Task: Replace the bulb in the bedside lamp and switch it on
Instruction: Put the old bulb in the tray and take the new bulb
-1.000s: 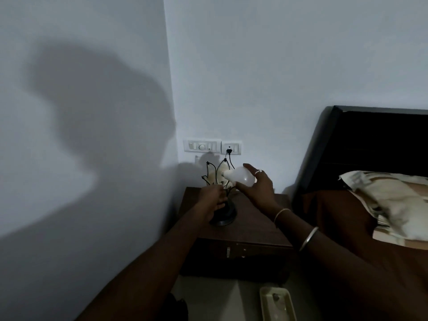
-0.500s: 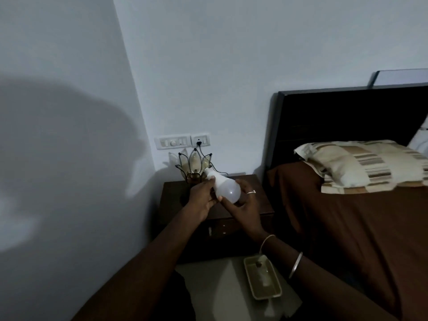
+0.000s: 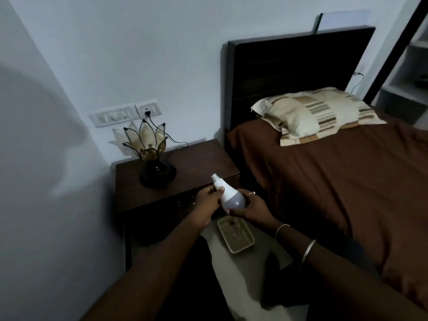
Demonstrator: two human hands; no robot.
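Observation:
A white bulb (image 3: 228,195) is held in front of the nightstand's front edge, its base pointing up and left. My left hand (image 3: 208,196) grips its neck with the thumb over it. My right hand (image 3: 250,206) cups the round end from below. The bedside lamp (image 3: 148,150), a petal-shaped glass shade on a black base, stands unlit at the back left of the dark wooden nightstand (image 3: 196,165), apart from both hands. Its cord runs up to a wall socket (image 3: 148,110) beside a switch panel (image 3: 113,117).
A bed with a brown cover (image 3: 335,181), striped pillow (image 3: 312,112) and dark headboard (image 3: 289,66) stands right of the nightstand. A shallow pale tray (image 3: 236,237) lies on the floor below my hands. Walls close in on the left and behind.
Both hands have drawn back from the lamp toward me with the bulb in them. The view has swung right and down, showing more of the bed.

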